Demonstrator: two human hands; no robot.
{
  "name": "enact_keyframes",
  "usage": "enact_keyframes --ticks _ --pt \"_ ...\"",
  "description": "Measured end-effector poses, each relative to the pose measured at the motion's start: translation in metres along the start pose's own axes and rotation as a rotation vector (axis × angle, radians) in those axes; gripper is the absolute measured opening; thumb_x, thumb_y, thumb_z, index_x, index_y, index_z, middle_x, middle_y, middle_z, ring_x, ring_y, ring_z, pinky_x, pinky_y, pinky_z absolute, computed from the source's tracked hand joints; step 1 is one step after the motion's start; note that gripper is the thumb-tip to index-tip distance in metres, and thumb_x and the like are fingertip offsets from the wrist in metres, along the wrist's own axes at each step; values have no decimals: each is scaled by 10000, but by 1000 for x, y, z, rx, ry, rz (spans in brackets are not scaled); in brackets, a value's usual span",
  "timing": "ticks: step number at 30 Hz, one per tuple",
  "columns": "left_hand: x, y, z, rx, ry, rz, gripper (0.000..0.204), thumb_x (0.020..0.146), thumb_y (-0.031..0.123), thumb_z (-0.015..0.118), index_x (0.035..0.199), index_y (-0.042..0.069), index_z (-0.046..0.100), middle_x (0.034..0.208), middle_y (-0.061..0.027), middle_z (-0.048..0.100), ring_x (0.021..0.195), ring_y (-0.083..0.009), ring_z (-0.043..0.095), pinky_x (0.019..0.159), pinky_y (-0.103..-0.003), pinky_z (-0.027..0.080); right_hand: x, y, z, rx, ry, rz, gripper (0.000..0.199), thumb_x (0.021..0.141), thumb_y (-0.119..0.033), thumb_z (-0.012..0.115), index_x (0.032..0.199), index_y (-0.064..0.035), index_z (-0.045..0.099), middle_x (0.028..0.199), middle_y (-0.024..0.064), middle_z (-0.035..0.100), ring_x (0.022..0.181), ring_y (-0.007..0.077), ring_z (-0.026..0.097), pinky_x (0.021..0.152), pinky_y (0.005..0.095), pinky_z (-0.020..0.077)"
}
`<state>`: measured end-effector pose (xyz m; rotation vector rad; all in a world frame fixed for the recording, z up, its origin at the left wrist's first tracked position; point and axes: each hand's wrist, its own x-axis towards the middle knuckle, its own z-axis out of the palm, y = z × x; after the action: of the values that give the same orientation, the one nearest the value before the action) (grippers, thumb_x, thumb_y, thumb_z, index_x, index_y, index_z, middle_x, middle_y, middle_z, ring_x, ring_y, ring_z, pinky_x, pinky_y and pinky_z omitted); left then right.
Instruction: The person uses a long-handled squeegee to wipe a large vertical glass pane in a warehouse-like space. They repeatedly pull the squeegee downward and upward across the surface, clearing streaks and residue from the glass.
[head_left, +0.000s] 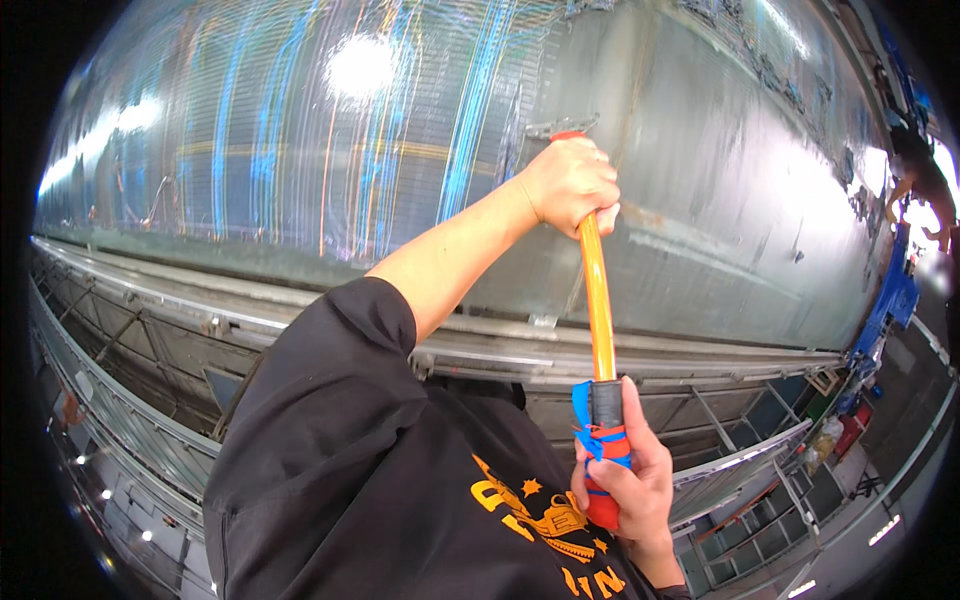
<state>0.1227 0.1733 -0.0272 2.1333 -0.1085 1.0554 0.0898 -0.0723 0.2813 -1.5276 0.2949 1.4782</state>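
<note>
I hold a long orange-handled tool (597,300) upright with both hands. My left hand (570,185) is closed around its upper end, just below a small metal head (560,127) that rests against a large shiny metal sheet (700,200). Lower down, my right hand (620,485) grips the bottom end, which is wrapped in black, blue and red tape (603,430). My black sleeve (340,400) and shirt with orange print fill the lower middle.
The finned, reflective part of the sheet (300,130) spreads to the left. Metal frame rails (150,300) run under it. Blue structures (890,300) and racks (780,500) stand at the right, where another person (925,175) is bent over.
</note>
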Motion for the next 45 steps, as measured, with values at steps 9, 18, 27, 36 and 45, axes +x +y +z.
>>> enact_keyframes --ticks 9,18,27,36,45 --pt "113 -158 -9 38 48 35 251 718 179 706 590 147 492 586 -21 502 556 -282 559 513 -421 451 99 -169 34 114 90 -68 889 889 79 626 1701 -74 298 1148 217 654 697 234 669 535 342 585" --pt "128 -156 -1 82 -230 110 247 781 259 719 639 125 568 659 -68 595 683 -339 624 649 -484 511 92 -124 16 80 -3 -226 890 997 -119 698 1734 -145 199 1072 158 644 627 213 669 473 312 542" --pt "-32 116 12 -31 -368 15 331 773 295 768 563 135 569 632 -60 551 668 -297 573 669 -446 448 -95 122 -66 111 110 -194 719 1010 -29 594 1676 -17 323 1271 244 671 948 281 732 748 410 664" --pt "-141 238 -10 49 -250 -128 373 763 272 795 544 130 529 612 -55 513 643 -291 570 661 -425 468 -157 219 -54 -94 155 -216 677 962 39 653 1602 62 434 1103 162 709 833 167 700 754 316 613" --pt "-121 187 -16 47 -63 -90 356 708 170 745 530 142 438 563 -38 449 547 -269 502 551 -404 417 -131 165 -13 -176 127 -186 644 945 88 625 1560 3 451 1066 112 653 729 94 612 644 259 521"
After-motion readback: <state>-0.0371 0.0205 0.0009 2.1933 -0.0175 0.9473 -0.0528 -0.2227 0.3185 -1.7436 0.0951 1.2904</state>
